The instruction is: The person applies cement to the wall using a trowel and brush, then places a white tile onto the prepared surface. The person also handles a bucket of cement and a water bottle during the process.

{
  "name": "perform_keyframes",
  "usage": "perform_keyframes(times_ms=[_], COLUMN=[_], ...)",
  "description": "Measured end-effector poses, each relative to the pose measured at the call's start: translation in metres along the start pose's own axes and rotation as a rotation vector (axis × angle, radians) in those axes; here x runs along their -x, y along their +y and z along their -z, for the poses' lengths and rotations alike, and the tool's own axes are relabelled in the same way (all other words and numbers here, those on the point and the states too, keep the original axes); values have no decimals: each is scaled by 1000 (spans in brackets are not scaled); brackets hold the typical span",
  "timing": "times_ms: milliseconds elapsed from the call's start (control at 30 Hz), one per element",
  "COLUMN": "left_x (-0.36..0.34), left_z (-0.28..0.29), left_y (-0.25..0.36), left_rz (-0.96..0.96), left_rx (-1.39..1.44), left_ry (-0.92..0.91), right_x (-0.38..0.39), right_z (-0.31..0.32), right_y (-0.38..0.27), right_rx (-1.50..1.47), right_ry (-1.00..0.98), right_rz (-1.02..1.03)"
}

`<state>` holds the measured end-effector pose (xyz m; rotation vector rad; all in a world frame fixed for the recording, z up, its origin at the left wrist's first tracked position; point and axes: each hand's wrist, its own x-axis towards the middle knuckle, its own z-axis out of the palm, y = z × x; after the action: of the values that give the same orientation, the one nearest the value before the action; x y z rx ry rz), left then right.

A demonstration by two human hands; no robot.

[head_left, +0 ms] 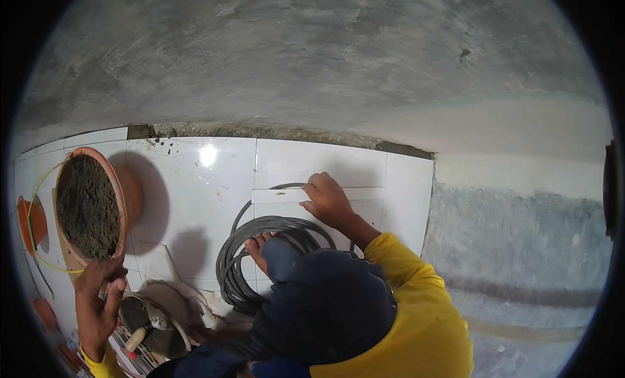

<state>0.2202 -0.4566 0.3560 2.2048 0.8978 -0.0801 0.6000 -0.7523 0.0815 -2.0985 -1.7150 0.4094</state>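
My left hand (101, 297) is closed at the near rim of an orange bucket (132, 192) heaped with dark mortar, where a thin yellow-green handle (40, 183) loops round. My right hand (322, 199) grips a narrow white tile strip (286, 196) by its upper edge over the tiled surface. A coil of dark hose (231, 274) lies below that strip, around my bare foot (255, 251). Just right of my left hand is a container (182, 326) with wet mortar and a trowel with a pale handle (137, 339).
A grey plastered wall (312, 59) spans the top, with a rough cement strip (215, 129) along the tiles' edge. A smaller orange bucket (36, 228) stands far left. A crumpled pale cloth (211, 300) lies by the hose. A bare grey surface (514, 241) extends to the right.
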Motion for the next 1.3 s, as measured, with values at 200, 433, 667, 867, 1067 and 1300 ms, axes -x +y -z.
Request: perform_keyframes(times_ms=[200,433,667,867,1067,1300], left_x=[41,68,84,140,167,198], left_z=[8,4,19,-11,-60,-71], left_y=[13,18,8,-15,-8,8], left_rz=[231,276,21,-167,-271,-298], left_rx=[5,29,-63,107,-17,-44], left_ry=[-27,6,-119,-71,-112,-177], right_x=[3,-4,-18,-75,-171,-230], right_z=[5,4,5,27,81,94], right_y=[2,18,19,-16,-113,-248], right_rx=[7,5,116,104,-2,177], right_ry=[-23,-77,-264,-350,-626,-711], right_rz=[5,-29,23,207,326,634])
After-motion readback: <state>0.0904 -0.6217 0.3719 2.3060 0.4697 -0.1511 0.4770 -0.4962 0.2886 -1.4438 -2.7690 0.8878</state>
